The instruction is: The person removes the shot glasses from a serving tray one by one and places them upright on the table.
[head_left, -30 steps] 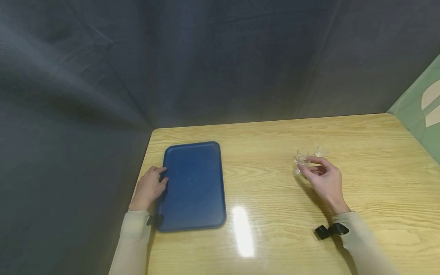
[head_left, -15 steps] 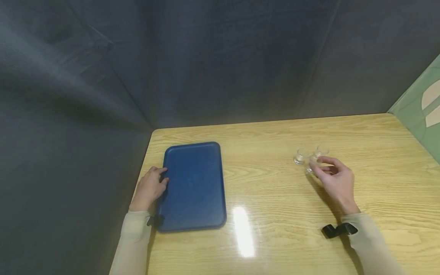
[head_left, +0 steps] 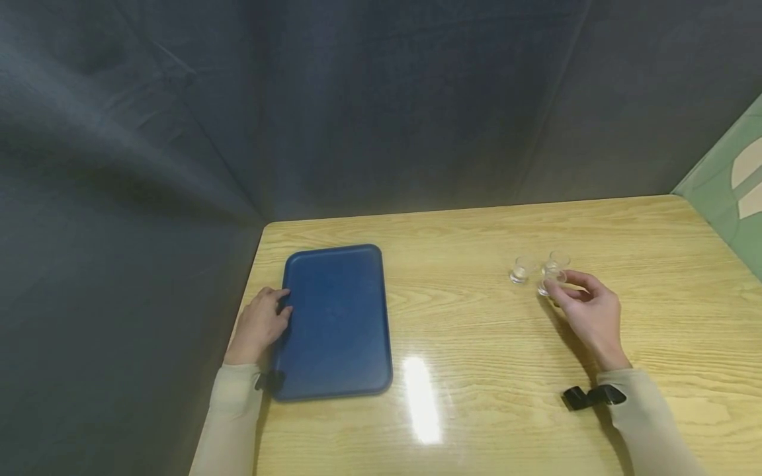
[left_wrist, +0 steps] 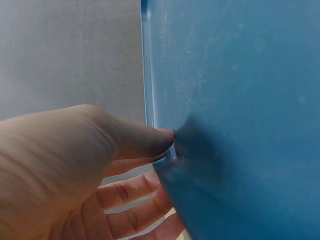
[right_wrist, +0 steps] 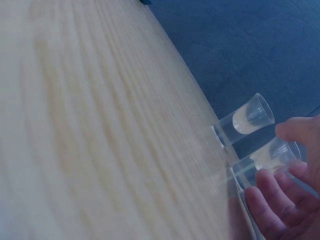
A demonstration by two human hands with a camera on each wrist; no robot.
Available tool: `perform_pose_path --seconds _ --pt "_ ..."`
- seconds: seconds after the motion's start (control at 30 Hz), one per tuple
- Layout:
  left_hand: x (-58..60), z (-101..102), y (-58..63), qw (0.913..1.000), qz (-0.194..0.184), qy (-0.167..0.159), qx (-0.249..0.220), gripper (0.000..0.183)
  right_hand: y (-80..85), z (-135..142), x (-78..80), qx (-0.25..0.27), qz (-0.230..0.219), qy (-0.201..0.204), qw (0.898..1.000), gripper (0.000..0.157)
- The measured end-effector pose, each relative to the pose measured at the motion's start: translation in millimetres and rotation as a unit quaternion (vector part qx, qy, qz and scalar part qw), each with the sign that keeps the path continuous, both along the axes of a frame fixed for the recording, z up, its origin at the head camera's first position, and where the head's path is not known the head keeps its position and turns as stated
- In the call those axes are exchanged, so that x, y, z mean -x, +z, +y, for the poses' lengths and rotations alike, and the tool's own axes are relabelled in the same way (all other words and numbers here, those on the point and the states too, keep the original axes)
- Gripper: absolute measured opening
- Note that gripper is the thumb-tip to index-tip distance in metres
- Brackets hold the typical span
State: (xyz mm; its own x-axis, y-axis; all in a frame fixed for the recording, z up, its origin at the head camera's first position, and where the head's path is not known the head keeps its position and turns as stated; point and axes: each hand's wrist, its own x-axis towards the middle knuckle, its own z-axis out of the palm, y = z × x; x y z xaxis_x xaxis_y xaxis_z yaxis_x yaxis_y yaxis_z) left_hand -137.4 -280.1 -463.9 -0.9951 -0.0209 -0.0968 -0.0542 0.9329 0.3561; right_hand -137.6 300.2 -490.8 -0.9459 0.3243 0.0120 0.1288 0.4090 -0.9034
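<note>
My right hand (head_left: 589,316) pinches a small clear shot glass (head_left: 543,288) between thumb and fingers. In the right wrist view the held shot glass (right_wrist: 250,167) is upright, its base at the tabletop. A second shot glass (head_left: 520,270) stands to its left, apart from the hand. Just behind the held one is a third shot glass (head_left: 559,258), partly hidden; whether they touch I cannot tell. At the left, my left hand (head_left: 257,327) grips the left rim of a blue tray (head_left: 336,317). In the left wrist view the thumb (left_wrist: 155,140) lies over the rim, other fingers outside and below.
The wooden table (head_left: 464,317) reaches back to a dark curtain (head_left: 417,119), which also hangs along its left side. A green patterned surface (head_left: 738,178) borders the right edge. Black cameras are strapped to both wrists.
My right hand has carried the shot glass rightward, from in front of the left glass to in front of the rear right one. The left hand and tray have not moved.
</note>
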Motion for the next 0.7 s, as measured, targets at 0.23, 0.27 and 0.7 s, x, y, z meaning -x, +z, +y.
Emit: perform_pose_path --seconds 0.23,0.27,0.7 --pt "1.8 1 -2.0 1.0000 -0.001 0.000 -0.001 0.046 0.6 2 -0.3 -0.022 -0.002 0.013 1.000 0.058" --pt "2.1 1 -2.0 1.0000 -0.001 -0.001 -0.002 0.046 1.7 2 -0.9 -0.023 -0.002 0.015 1.000 0.057" --pt "-18.8 0 25.0 0.9995 0.016 -0.026 0.003 0.049 43.6 16 -10.6 -0.171 0.032 0.033 0.984 0.055"
